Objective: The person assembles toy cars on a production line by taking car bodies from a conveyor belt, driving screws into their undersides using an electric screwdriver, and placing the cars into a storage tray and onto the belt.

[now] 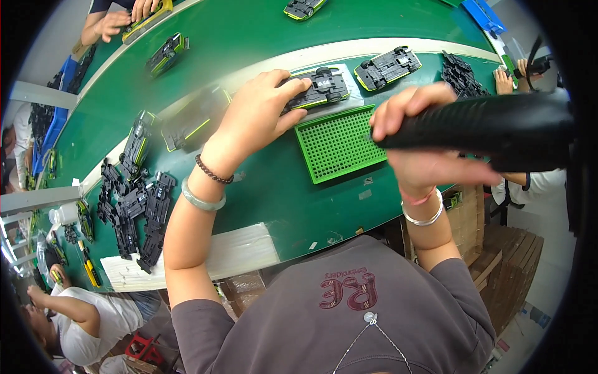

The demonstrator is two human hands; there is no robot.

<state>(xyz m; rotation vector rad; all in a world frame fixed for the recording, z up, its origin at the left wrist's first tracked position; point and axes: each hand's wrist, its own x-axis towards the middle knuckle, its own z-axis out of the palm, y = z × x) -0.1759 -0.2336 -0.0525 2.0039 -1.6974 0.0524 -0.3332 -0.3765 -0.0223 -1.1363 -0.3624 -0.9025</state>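
My left hand [258, 109] grips the left end of an upside-down toy car [325, 86], thumb and fingers on its black underside. Yellow-green body edges show around that underside, and the car lies on a pale pad [354, 87]. Wrapped round the barrel of a black electric screwdriver [479, 128] is my right hand [414, 134], slightly blurred. The screwdriver's tip is not visible. Between my hands sits a green perforated tray [339, 144]. Just beyond the tray, another upturned toy car [389, 67] rests to the right of the held one.
Black chassis parts lie piled at left [134, 209] and far right [462, 75]. More toy cars [167, 55] lie on the green table [274, 199], one smeared by motion [196, 118]. A white strip [243, 252] lines the near edge. Co-workers' hands [115, 23] show around the table.
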